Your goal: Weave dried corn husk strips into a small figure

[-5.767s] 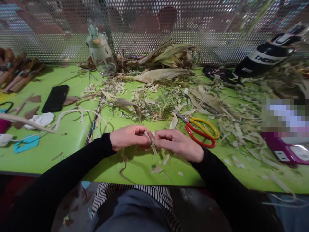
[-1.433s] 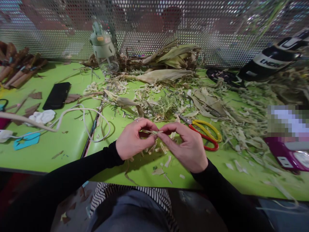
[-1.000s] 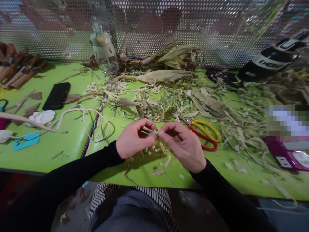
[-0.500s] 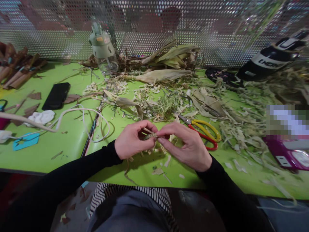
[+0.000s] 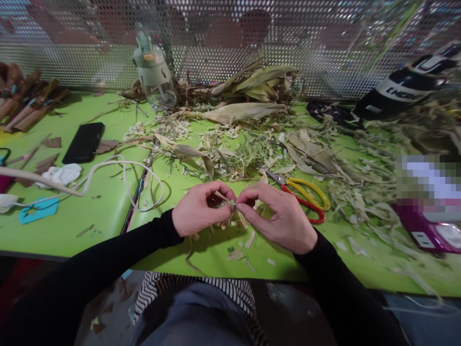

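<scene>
Both hands meet over the front of the green table, fingertips almost touching. My left hand (image 5: 200, 207) is closed, thumb and fingers pinching a braided strip of corn husk (image 5: 226, 205). My right hand (image 5: 276, 216) pinches the same braid at its right end between thumb and forefinger. Loose husk ends hang below the fingers, and much of the braid is hidden by them. Just beyond my right hand lie scissors (image 5: 305, 192) with one yellow and one red handle. Small husk scraps (image 5: 236, 254) lie on the table below the hands.
Dried corn husks (image 5: 237, 113) and shreds cover the table's back and right. A clear-bodied bottle (image 5: 154, 72) and a black bottle (image 5: 399, 91) stand by the perforated metal screen (image 5: 223, 38). On the left are a black phone (image 5: 83, 142), a white cable (image 5: 124, 166) and brown bundles (image 5: 27, 98).
My right hand has shifted very slightly, its fingertips staying at the braid's end. My left hand keeps its pinch almost in place. Everything else lies as before.
</scene>
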Tool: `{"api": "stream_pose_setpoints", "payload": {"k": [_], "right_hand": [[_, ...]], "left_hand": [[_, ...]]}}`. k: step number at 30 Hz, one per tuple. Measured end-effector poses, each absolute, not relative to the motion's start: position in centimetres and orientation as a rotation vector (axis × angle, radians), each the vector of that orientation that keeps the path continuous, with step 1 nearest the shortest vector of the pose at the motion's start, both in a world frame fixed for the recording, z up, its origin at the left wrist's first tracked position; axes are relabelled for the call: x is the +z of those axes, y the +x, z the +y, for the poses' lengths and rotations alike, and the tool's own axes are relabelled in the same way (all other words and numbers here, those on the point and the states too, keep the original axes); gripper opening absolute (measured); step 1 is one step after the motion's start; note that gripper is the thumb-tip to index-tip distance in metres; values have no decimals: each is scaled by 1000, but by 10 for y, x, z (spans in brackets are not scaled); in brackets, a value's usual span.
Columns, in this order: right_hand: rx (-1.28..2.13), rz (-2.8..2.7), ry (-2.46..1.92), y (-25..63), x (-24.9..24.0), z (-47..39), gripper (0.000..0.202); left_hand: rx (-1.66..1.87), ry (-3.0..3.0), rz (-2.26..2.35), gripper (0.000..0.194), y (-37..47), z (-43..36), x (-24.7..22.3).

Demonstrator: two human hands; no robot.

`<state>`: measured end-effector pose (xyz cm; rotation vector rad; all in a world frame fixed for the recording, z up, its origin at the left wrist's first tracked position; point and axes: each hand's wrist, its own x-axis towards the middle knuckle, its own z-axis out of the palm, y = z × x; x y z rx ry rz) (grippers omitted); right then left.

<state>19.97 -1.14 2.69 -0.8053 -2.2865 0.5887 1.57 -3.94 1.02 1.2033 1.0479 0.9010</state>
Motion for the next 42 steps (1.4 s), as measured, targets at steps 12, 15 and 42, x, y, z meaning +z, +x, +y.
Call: {"api": "stream_pose_setpoints", "payload": {"k": [12, 15, 42], "right_hand": [[515, -2357, -952, 197, 25, -15, 9], [507, -2413, -934, 198, 23, -15, 10], [1513, -1098, -1070, 168, 13, 2, 25]], "left_hand": [[921, 1670, 1171, 15, 11, -40, 9], [881, 1765, 1162, 20, 9, -41, 8], [1228, 889, 926, 41, 36, -17, 2]]}}
